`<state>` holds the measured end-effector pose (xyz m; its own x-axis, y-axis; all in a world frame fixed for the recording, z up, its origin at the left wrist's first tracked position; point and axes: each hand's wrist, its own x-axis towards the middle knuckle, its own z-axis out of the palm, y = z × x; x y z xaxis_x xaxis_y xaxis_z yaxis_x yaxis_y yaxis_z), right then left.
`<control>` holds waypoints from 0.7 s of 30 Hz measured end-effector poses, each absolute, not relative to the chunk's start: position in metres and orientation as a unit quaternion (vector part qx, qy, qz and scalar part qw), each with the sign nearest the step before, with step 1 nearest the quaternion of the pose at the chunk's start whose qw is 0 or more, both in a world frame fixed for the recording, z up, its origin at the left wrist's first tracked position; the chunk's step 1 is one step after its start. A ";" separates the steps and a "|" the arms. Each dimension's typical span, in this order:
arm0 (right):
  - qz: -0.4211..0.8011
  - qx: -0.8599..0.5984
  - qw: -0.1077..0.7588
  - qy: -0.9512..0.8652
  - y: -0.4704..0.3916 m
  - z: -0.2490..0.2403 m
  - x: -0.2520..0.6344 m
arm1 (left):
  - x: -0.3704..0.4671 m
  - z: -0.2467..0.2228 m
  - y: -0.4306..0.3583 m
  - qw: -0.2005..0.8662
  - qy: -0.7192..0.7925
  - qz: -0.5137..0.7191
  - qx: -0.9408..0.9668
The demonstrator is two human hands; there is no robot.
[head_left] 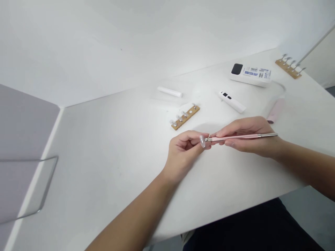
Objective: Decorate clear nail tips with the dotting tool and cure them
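Note:
My left hand [183,153] is closed, its thumb and fingers pinched around the small metal base of a clear, shiny nail tip [202,141]. The fingers partly hide that base. In my right hand [248,136] lies a slim pink pen-shaped tool [235,137] with a silver end, gripped between thumb and fingers. Its front end meets the nail tip at my left fingertips; I cannot make out its point. Both hands are close together above the white table [110,167]. Just beyond them is a wooden nail-tip stand [186,118] bearing several clear tips.
A white stick [170,91] lies behind the stand. Right of it are a white pen-shaped device [232,101], a white box-like device [251,75] and a pink handpiece [276,109] on a cord. Another nail-tip stand [288,68] is at the far right. A clear panel [48,181] stands left.

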<state>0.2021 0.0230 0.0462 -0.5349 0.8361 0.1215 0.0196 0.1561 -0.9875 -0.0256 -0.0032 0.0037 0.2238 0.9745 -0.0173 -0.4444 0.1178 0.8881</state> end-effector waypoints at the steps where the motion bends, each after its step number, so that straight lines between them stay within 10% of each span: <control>1: 0.564 -0.315 0.359 -0.674 0.023 0.046 0.203 | -0.026 0.003 -0.003 0.670 0.330 0.529 0.403; 21: 0.567 -0.305 0.359 -0.676 0.024 0.045 0.204 | -0.026 0.005 -0.004 0.662 0.352 0.521 0.407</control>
